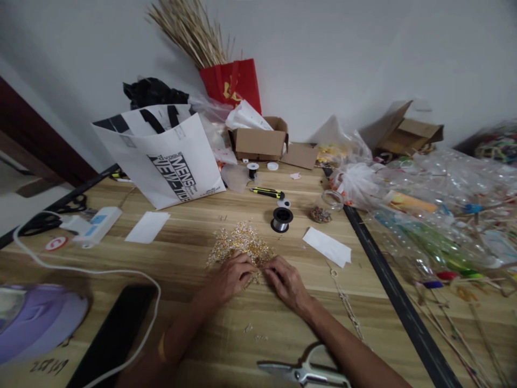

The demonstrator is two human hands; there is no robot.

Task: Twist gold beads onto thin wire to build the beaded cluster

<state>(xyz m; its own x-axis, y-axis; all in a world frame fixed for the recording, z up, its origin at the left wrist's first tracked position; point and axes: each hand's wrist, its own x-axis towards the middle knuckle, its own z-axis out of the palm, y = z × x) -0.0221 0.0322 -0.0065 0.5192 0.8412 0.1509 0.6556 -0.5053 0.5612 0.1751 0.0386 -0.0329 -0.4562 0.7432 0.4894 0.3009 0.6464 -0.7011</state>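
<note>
A glittering cluster of clear and gold beads (242, 240) lies on the wooden table in front of me. My left hand (235, 276) rests at its near edge with the fingers curled and the tips pressed together. Just to the right, my right hand (284, 281) pinches close to the cluster's lower right edge. Whatever is between the fingertips of either hand is too small to make out. A few loose beads (258, 337) are scattered nearer to me. Behind the cluster stands a black spool of thin silvery wire (281, 220).
Scissors (307, 372) lie beside my right forearm, near a beaded chain (349, 310). Farther back are a yellow-black utility knife (266, 192), a glass jar (323, 209) and a white paper bag (173, 161). A white cable (121, 271) and dark phone-like slab (117, 334) lie left; plastic bags (428, 215) right.
</note>
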